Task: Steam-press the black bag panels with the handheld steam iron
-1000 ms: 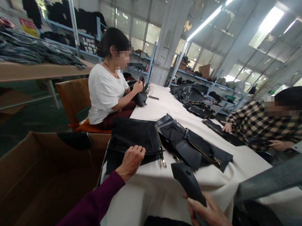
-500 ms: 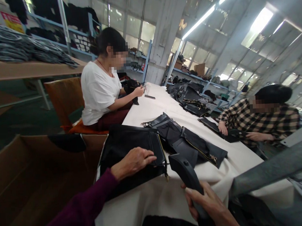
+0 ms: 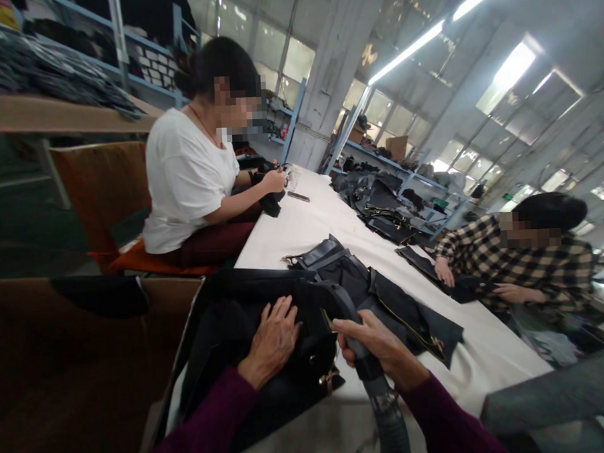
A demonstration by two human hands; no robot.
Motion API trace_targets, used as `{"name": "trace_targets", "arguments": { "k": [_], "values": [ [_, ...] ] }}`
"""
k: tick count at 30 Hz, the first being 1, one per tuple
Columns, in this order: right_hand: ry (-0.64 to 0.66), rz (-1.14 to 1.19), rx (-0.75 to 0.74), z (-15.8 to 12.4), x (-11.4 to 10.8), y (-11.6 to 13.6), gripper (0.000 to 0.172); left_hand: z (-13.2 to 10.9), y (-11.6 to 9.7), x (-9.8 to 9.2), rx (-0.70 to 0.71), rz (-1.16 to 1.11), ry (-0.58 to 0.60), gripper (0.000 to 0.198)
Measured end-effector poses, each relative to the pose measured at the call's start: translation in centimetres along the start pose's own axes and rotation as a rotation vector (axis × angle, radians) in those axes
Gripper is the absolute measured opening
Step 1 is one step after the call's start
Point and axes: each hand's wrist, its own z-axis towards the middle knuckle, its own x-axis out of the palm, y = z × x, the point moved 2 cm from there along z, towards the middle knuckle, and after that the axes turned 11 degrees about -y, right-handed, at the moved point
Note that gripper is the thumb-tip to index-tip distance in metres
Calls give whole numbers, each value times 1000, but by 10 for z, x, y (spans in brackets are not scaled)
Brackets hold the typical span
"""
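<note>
A black bag [image 3: 247, 349] with gold zips lies at the near edge of the white table [image 3: 326, 225]. My left hand [image 3: 273, 340] rests flat on it, fingers stretched out. My right hand [image 3: 377, 350] is wrapped round the dark handle of a hose-like tool [image 3: 373, 377], whose head presses against the bag's right side. The hose runs down out of the bottom of the view. More black bag pieces [image 3: 385, 296] lie just beyond the bag.
A person in a white top [image 3: 190, 178] sits at the table's left side handling a dark piece. A person in a checked shirt [image 3: 508, 264] works at the right. A large cardboard box [image 3: 63, 370] stands at my left. Piles of bags [image 3: 381, 203] lie farther back.
The bag has been pulled toward me. My right hand has brought the tool up and left onto the bag. My left hand has spread flat on it.
</note>
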Motion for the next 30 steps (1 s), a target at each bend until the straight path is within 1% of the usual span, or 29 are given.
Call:
{"name": "trace_targets", "arguments": {
  "k": [3, 6, 8, 11, 13, 14, 17, 20, 22, 24, 26, 28, 30],
  "values": [
    [39, -41, 12, 33, 22, -3, 42, 3, 3, 1, -13, -4, 7, 35],
    [55, -43, 37, 62, 39, -3, 41, 1, 7, 7, 8, 0, 4, 39],
    [48, -42, 28, 80, 46, 0, 40, -1, 9, 11, 28, 8, 1, 41],
    [41, -52, -13, 101, 49, 11, 39, -1, 9, 12, 26, 18, 30, 42],
    [45, -44, -33, 106, 46, 17, 39, -1, 9, 10, 7, 11, 60, 43],
    [42, -38, -41, 104, 44, 20, 39, -1, 9, 8, -1, 3, 69, 43],
    [60, -68, -49, 82, 36, 22, 41, -1, 10, 7, -11, -17, 80, 44],
    [80, -155, -22, 57, 35, 15, 43, -3, 11, 8, 1, -29, 59, 43],
    [80, -168, 6, 53, 39, 8, 42, -3, 11, 9, 0, -33, 39, 42],
    [91, -125, 24, 64, 45, 2, 42, -3, 11, 9, -8, -33, 35, 42],
    [117, -79, 27, 85, 50, 1, 43, -3, 9, 7, -6, -29, 44, 43],
    [110, -32, 17, 106, 51, 7, 42, -3, 8, 6, 2, -23, 54, 43],
    [82, -3, -11, 116, 45, 17, 38, -3, 7, 6, 3, -22, 53, 42]
  ]
}}
